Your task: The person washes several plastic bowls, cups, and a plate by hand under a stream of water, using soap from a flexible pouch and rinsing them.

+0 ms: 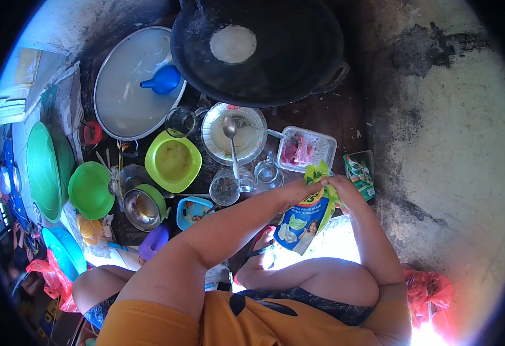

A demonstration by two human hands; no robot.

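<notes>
Both my hands meet at the top of a dish soap refill pouch [300, 227], green and blue, which hangs below them over my lap. My left hand [306, 190] grips its upper edge from the left, and my right hand [343, 188] grips it from the right. Just beyond lie a clear plastic tray [328, 149] with a pink wet sponge or cloth [302, 149] and a glass mug [269, 175]. Another glass mug [224, 190] stands to the left. A spoon [230, 127] rests in a clear bowl [252, 112] of cloudy liquid.
A large black pan [278, 52] and a round metal tray [127, 95] with a blue funnel [163, 80] lie at the back. Green bowls [91, 190], a yellow-green bowl [192, 162] and a light blue container [187, 222] stand left. A stained wall [451, 129] rises at right.
</notes>
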